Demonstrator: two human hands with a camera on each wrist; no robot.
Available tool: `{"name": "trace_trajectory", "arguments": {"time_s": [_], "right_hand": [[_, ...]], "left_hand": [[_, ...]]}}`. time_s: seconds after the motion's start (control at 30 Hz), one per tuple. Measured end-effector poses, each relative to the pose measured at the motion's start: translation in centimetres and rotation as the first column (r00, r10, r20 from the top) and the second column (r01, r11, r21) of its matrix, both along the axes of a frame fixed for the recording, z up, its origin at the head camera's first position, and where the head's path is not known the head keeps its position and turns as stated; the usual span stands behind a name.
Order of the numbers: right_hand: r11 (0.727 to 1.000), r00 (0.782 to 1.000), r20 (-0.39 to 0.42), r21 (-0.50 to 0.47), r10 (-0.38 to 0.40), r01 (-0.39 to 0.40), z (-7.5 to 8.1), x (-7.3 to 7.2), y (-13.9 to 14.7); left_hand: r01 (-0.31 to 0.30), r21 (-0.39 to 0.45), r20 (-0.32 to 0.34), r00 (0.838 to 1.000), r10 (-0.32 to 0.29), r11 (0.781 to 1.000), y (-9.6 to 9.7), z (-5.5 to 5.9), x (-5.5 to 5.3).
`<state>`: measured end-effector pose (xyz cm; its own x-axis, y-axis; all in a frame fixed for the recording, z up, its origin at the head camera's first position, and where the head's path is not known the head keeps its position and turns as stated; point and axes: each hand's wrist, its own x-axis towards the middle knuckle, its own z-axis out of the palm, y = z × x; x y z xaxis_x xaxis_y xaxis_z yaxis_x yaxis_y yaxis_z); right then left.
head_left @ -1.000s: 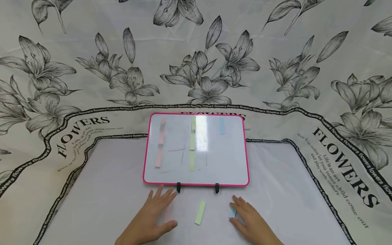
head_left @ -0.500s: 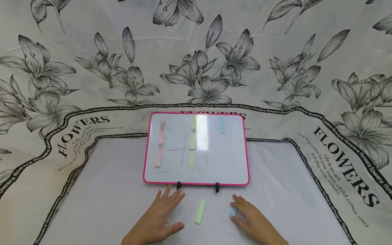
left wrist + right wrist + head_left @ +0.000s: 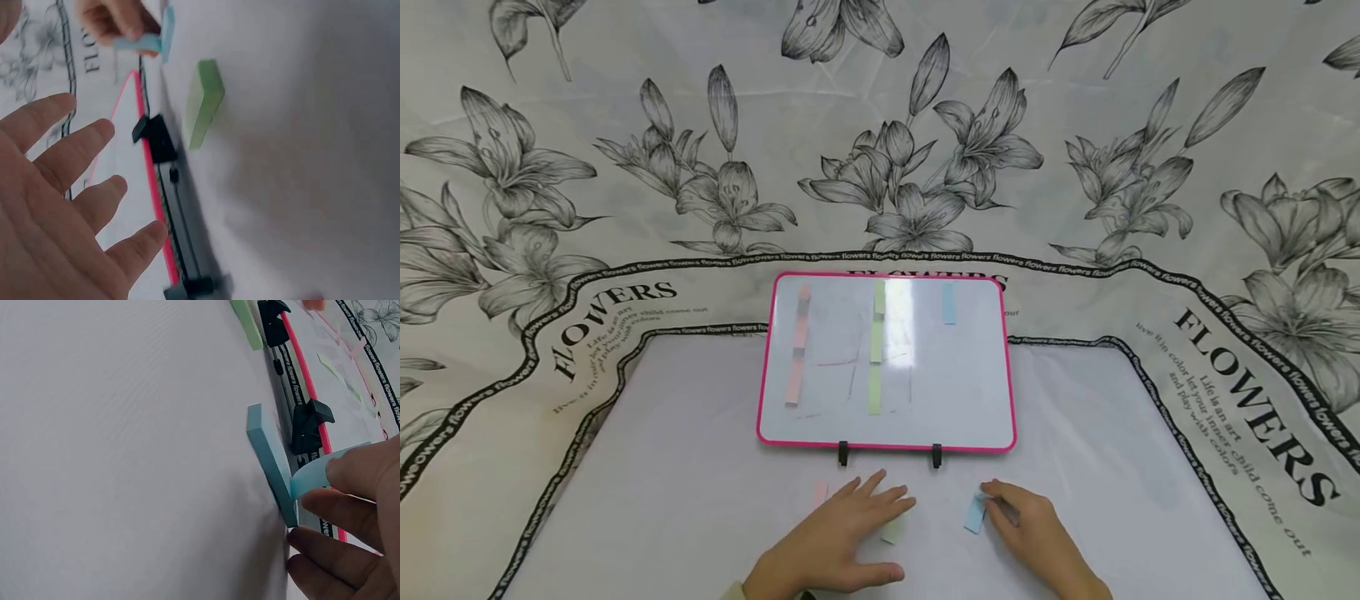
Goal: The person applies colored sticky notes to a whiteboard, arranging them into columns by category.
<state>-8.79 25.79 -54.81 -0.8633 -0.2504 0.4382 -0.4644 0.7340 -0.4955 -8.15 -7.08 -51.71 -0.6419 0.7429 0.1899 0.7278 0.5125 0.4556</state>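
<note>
My right hand (image 3: 1037,533) pinches the top sheet (image 3: 315,475) of a small blue sticky note pad (image 3: 269,459) between thumb and index finger. That sheet curls up from the pad, still joined to it at one end. My left hand (image 3: 831,542) is spread, fingers straight, and holds nothing. In the head view it partly covers a green sticky note pad (image 3: 891,533), which stands a little apart from the fingers in the left wrist view. A pink sticky note pad (image 3: 820,492) shows in part behind the left hand.
Behind the hands a pink-framed whiteboard (image 3: 962,392) leans on a stand with black clips (image 3: 936,456). On it are pink notes (image 3: 801,329), green notes (image 3: 876,342) in columns and one blue note (image 3: 949,304). A flower-printed cloth (image 3: 737,125) hangs behind.
My left hand has moved right, from over the pink pad to over the green one. My right fingers have drawn together and lifted the blue pad's top sheet.
</note>
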Motion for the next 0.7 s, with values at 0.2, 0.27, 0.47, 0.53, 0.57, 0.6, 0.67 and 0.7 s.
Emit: {"name": "trace_trajectory", "arguments": {"time_s": [0.2, 0.27, 0.47, 0.53, 0.57, 0.6, 0.67, 0.7], "right_hand": [[0.987, 0.975, 0.204, -0.11, -0.09, 0.114, 0.5, 0.2, -0.8], [0.98, 0.956, 0.275, -0.136, -0.104, 0.146, 0.6, 0.4, -1.2], [0.964, 0.94, 0.321, -0.189, -0.12, 0.187, 1.0, 0.6, -2.1], [0.961, 0.938, 0.324, -0.199, -0.12, 0.191, 1.0, 0.6, -2.3], [0.96, 0.938, 0.323, -0.2, -0.125, 0.197, 1.0, 0.6, -2.3], [0.958, 0.938, 0.321, -0.203, -0.131, 0.203, 1.0, 0.6, -2.4], [0.953, 0.939, 0.313, -0.211, -0.144, 0.217, 0.9, 0.6, -2.4], [0.95, 0.939, 0.311, -0.218, -0.149, 0.223, 0.8, 0.6, -2.5]], "left_hand": [[0.116, -0.062, -0.051, 0.992, -0.119, 0.991, 2.5, -0.8, -0.5], [0.152, -0.093, -0.06, 0.986, -0.158, 0.984, 3.1, -1.1, -0.4], [0.225, -0.196, -0.059, 0.969, -0.241, 0.954, 5.0, -1.8, -0.2], [0.222, -0.219, -0.072, 0.967, -0.243, 0.95, 5.4, -2.1, -0.2], [0.218, -0.231, -0.087, 0.966, -0.243, 0.948, 5.6, -2.1, -0.2], [0.214, -0.237, -0.099, 0.965, -0.243, 0.948, 5.7, -2.2, -0.2], [0.205, -0.247, -0.128, 0.962, -0.241, 0.947, 6.0, -2.2, -0.3], [0.201, -0.25, -0.135, 0.961, -0.24, 0.947, 6.1, -2.2, -0.3]]}}
